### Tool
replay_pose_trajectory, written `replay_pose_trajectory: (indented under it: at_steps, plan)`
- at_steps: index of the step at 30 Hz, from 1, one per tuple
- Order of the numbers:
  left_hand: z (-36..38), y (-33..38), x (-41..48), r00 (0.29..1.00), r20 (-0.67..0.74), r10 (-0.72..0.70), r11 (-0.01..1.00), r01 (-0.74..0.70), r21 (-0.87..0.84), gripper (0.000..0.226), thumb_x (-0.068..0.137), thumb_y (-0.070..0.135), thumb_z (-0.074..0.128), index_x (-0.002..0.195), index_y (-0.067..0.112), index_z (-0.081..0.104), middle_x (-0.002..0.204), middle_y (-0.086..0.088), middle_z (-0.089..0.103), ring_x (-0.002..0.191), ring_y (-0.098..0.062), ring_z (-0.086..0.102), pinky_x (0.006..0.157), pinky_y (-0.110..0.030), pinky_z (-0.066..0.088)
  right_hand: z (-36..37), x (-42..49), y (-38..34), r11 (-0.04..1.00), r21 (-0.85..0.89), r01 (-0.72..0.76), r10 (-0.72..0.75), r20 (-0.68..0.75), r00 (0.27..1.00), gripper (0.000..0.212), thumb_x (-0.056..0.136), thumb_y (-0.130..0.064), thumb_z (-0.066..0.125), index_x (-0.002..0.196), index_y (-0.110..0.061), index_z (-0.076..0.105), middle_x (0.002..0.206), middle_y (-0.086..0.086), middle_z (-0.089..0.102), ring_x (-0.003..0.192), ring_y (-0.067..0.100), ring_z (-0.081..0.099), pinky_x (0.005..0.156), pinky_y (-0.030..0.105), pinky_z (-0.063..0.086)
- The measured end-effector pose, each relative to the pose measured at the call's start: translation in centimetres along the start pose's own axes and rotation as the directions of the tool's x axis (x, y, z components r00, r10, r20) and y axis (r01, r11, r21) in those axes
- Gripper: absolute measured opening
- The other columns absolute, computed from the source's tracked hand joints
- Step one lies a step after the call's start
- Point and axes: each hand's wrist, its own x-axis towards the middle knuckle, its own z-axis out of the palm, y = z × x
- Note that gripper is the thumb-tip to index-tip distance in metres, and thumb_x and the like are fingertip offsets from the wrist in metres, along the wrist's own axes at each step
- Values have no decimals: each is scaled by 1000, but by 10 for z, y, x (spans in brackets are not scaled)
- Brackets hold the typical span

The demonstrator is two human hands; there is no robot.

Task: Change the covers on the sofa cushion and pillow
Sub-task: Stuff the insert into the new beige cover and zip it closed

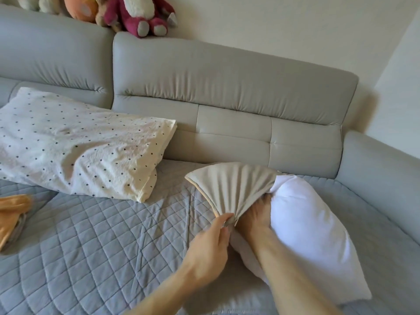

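My left hand (210, 245) is nearest, fingers curled and thumb closed, pinching the gathered edge of the beige cushion cover (234, 185); the cloth fans out from that pinch in tight pleats, its piped hem running up the left side. My right hand (254, 217) lies just beside it, pushed in where the cover meets the white cushion insert (311, 235); its fingertips go under the cloth, so I cannot tell whether they are curled round the insert or only pressing against it. The insert is mostly out of the cover, only its far end is still under the bunched cloth; it lies on the right part of the seat, on the grey quilted sofa mat (91, 258), and its lower corner points toward me.

Further left on the mat, at the frame's edge, sits a crumpled piece of orange fabric (11, 214); beyond it the pillow (79, 144), in a white cover with small dark dots, lies on the seat with its far edge against the backrest, well apart from the cushion.

Behind both stands the grey sofa backrest (227, 87), with the sofa arm (381, 169) to the right; on top of the backrest sit some plush toys (136, 17), one magenta, against the pale wall (295, 26).
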Motion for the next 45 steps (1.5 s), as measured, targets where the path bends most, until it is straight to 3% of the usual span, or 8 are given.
replay_pose_trajectory:
  at_steps: [4,15,22,28,34,38,41,45]
  plan:
    - [-26,-32,15,980,-129,-154,984,165,73,40,107,31,31,145,36,40,122,14,62,96,-5,61,81,-22,40,16,-14,-24,985,-8,175,-175,5,985,26,57,-31,66,81,-19,69,88,7,67,98,39,59,90,46,42]
    - [-35,-73,32,939,-341,-51,934,166,316,26,104,24,36,120,25,57,121,-2,63,106,-27,59,84,-42,49,-22,-113,16,840,-5,543,-529,-225,818,38,92,-10,40,109,-20,72,142,-4,55,144,26,36,108,48,37]
    - [-35,-51,9,964,-188,-187,974,207,95,60,84,72,33,131,38,51,120,6,64,110,-21,59,90,-39,46,-45,-114,-18,879,317,357,-398,74,914,58,86,-59,56,138,-32,53,157,-12,33,152,11,4,122,38,8]
    - [-56,-8,2,980,-122,-158,978,172,120,98,58,96,38,143,47,32,145,-3,37,134,-24,40,106,-44,37,-117,-92,61,800,600,0,243,-325,914,38,88,-54,53,106,-25,70,109,-16,67,110,6,59,97,26,43]
    - [0,62,-14,918,223,327,663,-391,639,111,54,97,45,148,56,1,163,2,2,151,-26,6,115,-56,20,-61,-126,186,253,473,-844,740,467,484,123,57,-100,42,155,-28,25,161,6,25,147,31,26,117,55,24]
    - [41,38,-28,768,504,394,202,-608,768,130,40,54,83,153,45,19,158,-20,26,140,-45,33,86,-77,41,-67,-144,172,170,638,-751,602,536,591,68,90,-65,52,147,-30,40,147,0,47,130,26,48,108,47,39]
    - [2,22,3,752,432,499,139,-561,816,109,57,27,77,151,47,24,158,-17,28,138,-45,36,89,-70,46,-80,-141,159,-4,674,-739,421,671,610,42,84,-47,68,118,-23,62,116,-1,67,104,18,62,86,38,49]
    - [-68,5,31,907,172,383,288,-295,911,114,60,11,69,153,48,14,156,-3,34,139,-37,38,97,-63,43,-61,-128,121,5,550,-835,214,815,538,91,45,-67,90,122,-22,68,115,-4,72,111,20,65,104,40,46]
